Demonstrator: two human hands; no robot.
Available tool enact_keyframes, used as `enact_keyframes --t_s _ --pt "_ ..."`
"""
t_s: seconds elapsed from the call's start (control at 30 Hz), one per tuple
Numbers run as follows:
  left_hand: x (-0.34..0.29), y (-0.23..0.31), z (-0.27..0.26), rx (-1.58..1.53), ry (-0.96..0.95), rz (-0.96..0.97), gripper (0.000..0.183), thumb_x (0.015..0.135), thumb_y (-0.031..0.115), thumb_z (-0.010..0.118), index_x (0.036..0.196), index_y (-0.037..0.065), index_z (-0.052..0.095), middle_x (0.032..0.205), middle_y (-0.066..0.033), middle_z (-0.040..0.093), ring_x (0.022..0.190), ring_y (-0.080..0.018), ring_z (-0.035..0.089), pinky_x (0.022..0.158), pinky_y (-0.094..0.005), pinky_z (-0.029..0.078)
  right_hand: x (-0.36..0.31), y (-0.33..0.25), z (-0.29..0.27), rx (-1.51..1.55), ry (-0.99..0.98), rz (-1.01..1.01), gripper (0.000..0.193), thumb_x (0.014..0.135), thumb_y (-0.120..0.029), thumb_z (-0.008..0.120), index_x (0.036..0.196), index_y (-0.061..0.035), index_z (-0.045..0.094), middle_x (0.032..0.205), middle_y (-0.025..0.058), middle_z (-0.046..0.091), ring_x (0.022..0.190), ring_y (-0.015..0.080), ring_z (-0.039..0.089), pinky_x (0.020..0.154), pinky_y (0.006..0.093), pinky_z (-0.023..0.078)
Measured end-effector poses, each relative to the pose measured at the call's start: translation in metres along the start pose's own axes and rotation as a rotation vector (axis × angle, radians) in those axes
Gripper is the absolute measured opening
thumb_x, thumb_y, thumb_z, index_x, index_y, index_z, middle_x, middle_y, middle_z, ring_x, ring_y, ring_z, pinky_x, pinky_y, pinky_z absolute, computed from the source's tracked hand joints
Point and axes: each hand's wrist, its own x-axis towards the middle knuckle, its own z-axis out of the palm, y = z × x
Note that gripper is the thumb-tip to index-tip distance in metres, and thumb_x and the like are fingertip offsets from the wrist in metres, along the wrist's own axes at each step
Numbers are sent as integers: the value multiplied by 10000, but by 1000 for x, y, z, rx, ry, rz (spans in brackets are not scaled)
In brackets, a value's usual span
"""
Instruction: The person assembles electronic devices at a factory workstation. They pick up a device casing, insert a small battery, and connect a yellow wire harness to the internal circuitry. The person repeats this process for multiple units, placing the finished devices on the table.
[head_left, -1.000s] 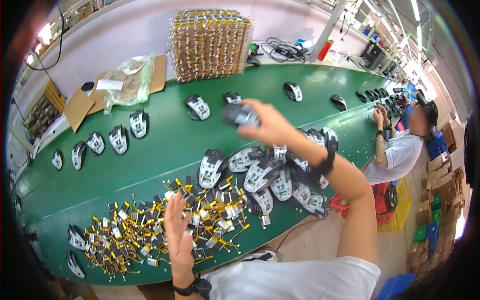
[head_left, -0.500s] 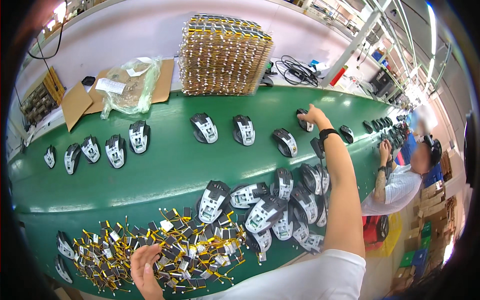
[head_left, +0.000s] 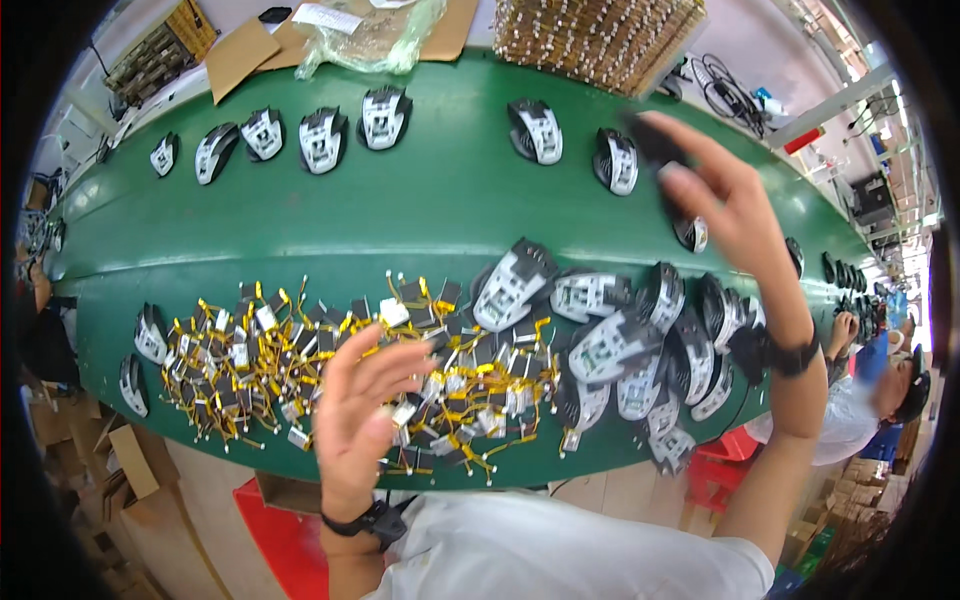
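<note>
Toward two o'clock, pinching a blurred dark mouse [head_left: 656, 143] with right fingers [head_left: 705, 152]; toward eight, holding left fingers [head_left: 352, 357] spread over wired batteries [head_left: 240, 354].

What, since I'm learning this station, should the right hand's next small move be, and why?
Probably lower the dark, blurred mouse-like part onto the green worktop, clear of its neighbours: the right hand holds it over the far side, where the spaced-out mice lie apart, whereas the nearer heap of mice is crowded and overlapping.
</note>
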Motion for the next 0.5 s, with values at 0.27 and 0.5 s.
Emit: enact_keyframes --t_s 0.27,0.5 --pt "0 -22 38 -389 -39 -95 782 937 615 455 1461 45 349 1335 -188 541 1197 -319 578 977 -433 504 -77 -76 116 31 -195 -487 598 811 -212 767 1355 -101 543 1344 179 550 1074 295 643 778 358 572" --pt "-25 -36 -34 -617 -140 -95 954 841 637 557 1471 -18 266 1154 -302 591 904 -381 688 812 -483 579 -138 7 132 -422 5 -280 217 754 -46 729 965 -64 680 932 47 635 841 230 613 714 344 496"
